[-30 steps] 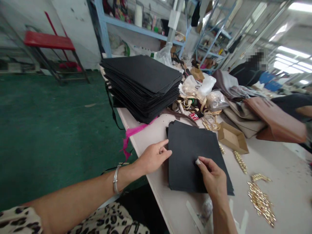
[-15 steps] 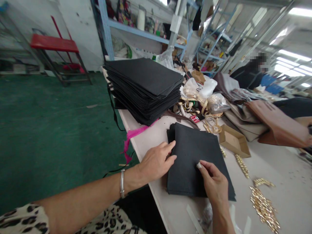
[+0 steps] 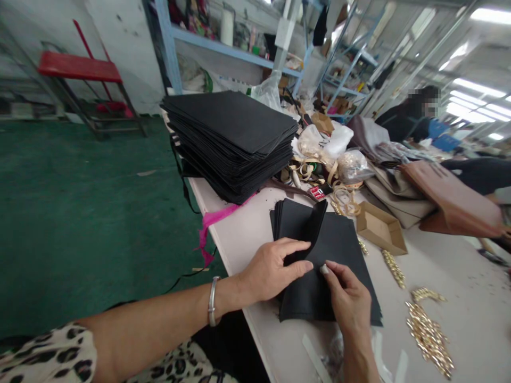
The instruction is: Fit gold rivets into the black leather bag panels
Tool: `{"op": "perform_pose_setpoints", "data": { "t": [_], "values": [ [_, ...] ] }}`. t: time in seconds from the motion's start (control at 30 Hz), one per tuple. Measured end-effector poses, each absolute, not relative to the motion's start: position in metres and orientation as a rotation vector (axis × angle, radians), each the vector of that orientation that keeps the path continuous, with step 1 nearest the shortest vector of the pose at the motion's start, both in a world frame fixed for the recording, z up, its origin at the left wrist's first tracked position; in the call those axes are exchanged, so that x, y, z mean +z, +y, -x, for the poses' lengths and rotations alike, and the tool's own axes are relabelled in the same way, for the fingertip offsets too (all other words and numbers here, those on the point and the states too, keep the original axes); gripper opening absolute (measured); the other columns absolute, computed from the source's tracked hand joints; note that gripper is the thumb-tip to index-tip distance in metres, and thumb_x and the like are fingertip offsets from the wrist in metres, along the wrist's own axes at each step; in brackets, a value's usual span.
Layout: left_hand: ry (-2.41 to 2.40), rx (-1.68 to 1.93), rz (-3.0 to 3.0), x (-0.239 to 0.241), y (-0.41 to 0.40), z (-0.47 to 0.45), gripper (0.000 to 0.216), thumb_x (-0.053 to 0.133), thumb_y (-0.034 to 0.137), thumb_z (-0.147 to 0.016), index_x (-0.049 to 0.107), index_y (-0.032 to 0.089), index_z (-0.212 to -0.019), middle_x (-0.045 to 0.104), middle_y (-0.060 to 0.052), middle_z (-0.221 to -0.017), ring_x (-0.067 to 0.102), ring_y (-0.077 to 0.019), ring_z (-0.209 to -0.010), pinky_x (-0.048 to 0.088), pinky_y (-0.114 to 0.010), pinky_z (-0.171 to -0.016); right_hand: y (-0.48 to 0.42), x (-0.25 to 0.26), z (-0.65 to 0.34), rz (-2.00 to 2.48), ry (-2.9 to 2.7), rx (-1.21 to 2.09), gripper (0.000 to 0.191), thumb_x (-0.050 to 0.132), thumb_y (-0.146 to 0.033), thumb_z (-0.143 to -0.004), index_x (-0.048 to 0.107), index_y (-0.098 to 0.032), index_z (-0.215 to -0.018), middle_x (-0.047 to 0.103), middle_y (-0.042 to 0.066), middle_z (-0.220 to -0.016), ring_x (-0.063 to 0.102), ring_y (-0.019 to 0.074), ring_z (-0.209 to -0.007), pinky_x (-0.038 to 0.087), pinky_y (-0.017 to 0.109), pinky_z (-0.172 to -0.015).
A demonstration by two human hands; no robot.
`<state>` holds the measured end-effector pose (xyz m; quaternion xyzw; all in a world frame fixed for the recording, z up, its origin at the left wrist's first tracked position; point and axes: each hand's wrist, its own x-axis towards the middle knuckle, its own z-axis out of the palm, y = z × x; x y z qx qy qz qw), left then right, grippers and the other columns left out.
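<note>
The top black sheet (image 3: 313, 226) of a small pile (image 3: 343, 250) at the near edge of the white table (image 3: 243, 234) is gripped by the left hand (image 3: 273, 271) and folded up. The sheet is pressed by the curled right hand (image 3: 347, 300); whether it is grasped cannot be told. Gold chain pieces (image 3: 429, 332) are seen to the right, an open cardboard box (image 3: 379, 229) beyond, then a red label (image 3: 318, 192), its writing unreadable, and a tall stack of black sheets (image 3: 231, 133).
</note>
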<state>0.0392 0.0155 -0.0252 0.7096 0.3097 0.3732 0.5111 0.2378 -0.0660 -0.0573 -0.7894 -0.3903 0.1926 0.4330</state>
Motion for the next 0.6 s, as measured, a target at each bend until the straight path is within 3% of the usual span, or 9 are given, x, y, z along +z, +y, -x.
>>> {"op": "perform_pose_setpoints", "data": {
  "t": [0.17,0.33,0.4,0.5,0.53,0.6],
  "values": [
    [0.804,0.805,-1.432,-0.031,0.021,-0.045,0.055,0.077,0.028,-0.075,0.062,0.02,-0.128,0.069,-0.006,-0.119,0.068,-0.0208,-0.093,0.055,-0.03,-0.079,-0.066,-0.056,-0.237,1.98,-0.969,0.467,0.042,0.07,-0.055,-0.072,0.076,-0.021,-0.095,0.076,0.005,-0.094,0.066,0.0275,-0.093,0.046,0.038,-0.087],
    [0.764,0.846,-1.286,-0.051,0.03,-0.046,0.079,0.081,0.026,-0.072,0.045,0.018,-0.143,0.068,-0.01,-0.122,0.065,-0.0237,-0.105,0.054,-0.033,-0.087,-0.067,-0.056,-0.237,2.006,-0.954,0.445,0.044,0.071,-0.057,-0.069,0.077,-0.022,-0.095,0.076,0.005,-0.091,0.067,0.0275,-0.091,0.047,0.037,-0.085],
    [0.707,0.851,-1.243,-0.053,0.029,-0.043,0.071,0.075,0.034,-0.08,0.046,0.018,-0.142,0.068,-0.009,-0.12,0.066,-0.0216,-0.103,0.054,-0.03,-0.085,-0.067,-0.055,-0.237,2.023,-0.93,0.434,0.044,0.072,-0.057,-0.068,0.078,-0.022,-0.095,0.076,0.005,-0.089,0.067,0.0277,-0.09,0.048,0.037,-0.084],
    [0.651,0.796,-1.19,-0.047,0.025,-0.038,0.056,0.054,0.05,-0.095,0.052,0.017,-0.139,0.072,-0.004,-0.091,0.064,-0.0122,-0.068,0.052,-0.023,-0.062,-0.066,-0.054,-0.238,2.041,-0.913,0.435,0.043,0.074,-0.056,-0.068,0.078,-0.022,-0.095,0.076,0.005,-0.088,0.067,0.0276,-0.088,0.048,0.037,-0.082],
    [0.655,0.773,-1.192,-0.044,0.024,-0.038,0.055,0.049,0.051,-0.096,0.053,0.016,-0.139,0.069,-0.002,-0.08,0.059,-0.0099,-0.058,0.05,-0.021,-0.056,-0.066,-0.054,-0.238,2.04,-0.914,0.435,0.043,0.074,-0.055,-0.068,0.078,-0.022,-0.095,0.076,0.005,-0.087,0.067,0.0273,-0.087,0.048,0.037,-0.082],
    [0.668,0.749,-1.209,-0.039,0.024,-0.039,0.052,0.054,0.046,-0.096,0.054,0.016,-0.138,0.067,0.001,-0.074,0.057,-0.0089,-0.058,0.049,-0.021,-0.058,-0.066,-0.055,-0.239,2.018,-0.926,0.419,0.042,0.074,-0.054,-0.069,0.078,-0.022,-0.096,0.076,0.005,-0.087,0.067,0.0262,-0.085,0.048,0.037,-0.081]
  ]
}}
